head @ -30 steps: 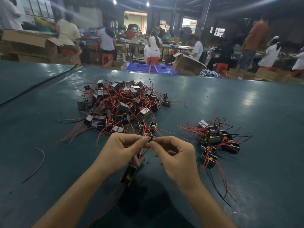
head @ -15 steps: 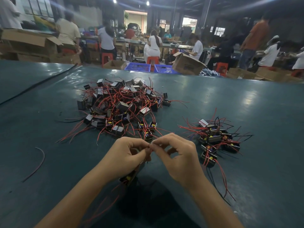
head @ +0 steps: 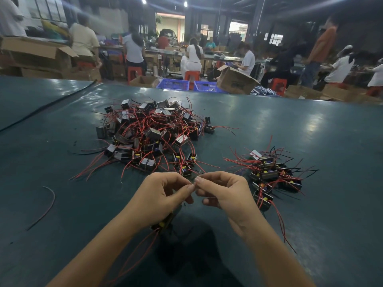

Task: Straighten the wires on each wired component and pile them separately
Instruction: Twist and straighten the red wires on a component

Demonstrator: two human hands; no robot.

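Note:
My left hand (head: 160, 200) holds a small black wired component (head: 164, 223) tucked under its palm, red wires trailing toward me. Its thumb and forefinger pinch a thin wire end where they meet the fingertips of my right hand (head: 224, 193), which pinches the same wire. Beyond my hands lies a large tangled heap of components (head: 152, 133) with red and black wires. To the right sits a smaller pile of components (head: 271, 177), its wires fanning outward.
The dark green table (head: 310, 131) stretches wide. A loose red wire (head: 44, 206) lies at the left, and a black cable (head: 47, 106) runs along the far left. Cardboard boxes (head: 235, 80), blue crates (head: 173, 83) and seated people stand past the far edge.
The held component has swung up from hanging below my left hand to lie tucked under its palm. My fingertips stay pinched together on the wire.

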